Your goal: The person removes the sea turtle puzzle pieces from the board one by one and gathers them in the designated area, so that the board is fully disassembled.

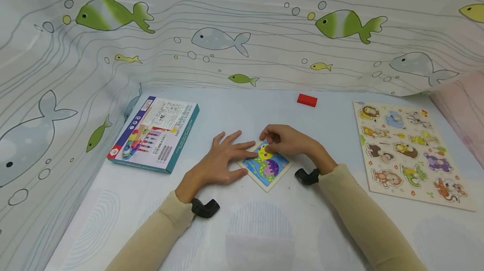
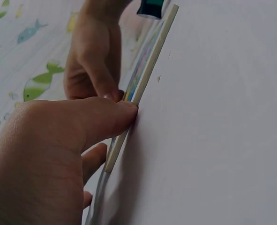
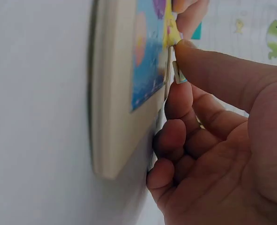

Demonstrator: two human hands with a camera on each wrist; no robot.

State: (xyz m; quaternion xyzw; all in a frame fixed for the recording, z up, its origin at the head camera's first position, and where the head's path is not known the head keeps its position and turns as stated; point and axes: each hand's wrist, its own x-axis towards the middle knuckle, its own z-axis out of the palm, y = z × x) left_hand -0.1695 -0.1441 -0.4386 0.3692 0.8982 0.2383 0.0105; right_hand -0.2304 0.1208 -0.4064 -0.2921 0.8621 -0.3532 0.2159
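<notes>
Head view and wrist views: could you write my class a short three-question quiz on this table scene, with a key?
1. True or false: the red block lies apart from the animal board.
2. In the head view, on which side of the square puzzle is the teal-edged box? (a) left (b) right (c) directly beyond
3. Which hand pinches a small piece between thumb and finger?

Key: 1. True. 2. (a). 3. The right hand.

There are two hands (image 1: pixel 223 159) (image 1: pixel 287 140), two sleeves (image 1: pixel 155 233) (image 1: pixel 366 216), two wrist cameras (image 1: pixel 206 208) (image 1: pixel 307 176), two puzzles (image 1: pixel 260 171) (image 1: pixel 410 155) (one small, one large), one puzzle piece (image 3: pixel 179 73), one box (image 1: pixel 154 134), one block (image 1: pixel 307 100) and one table (image 1: pixel 257 109), plus two printed striped green fish (image 1: pixel 103 12) (image 1: pixel 342 25).
</notes>
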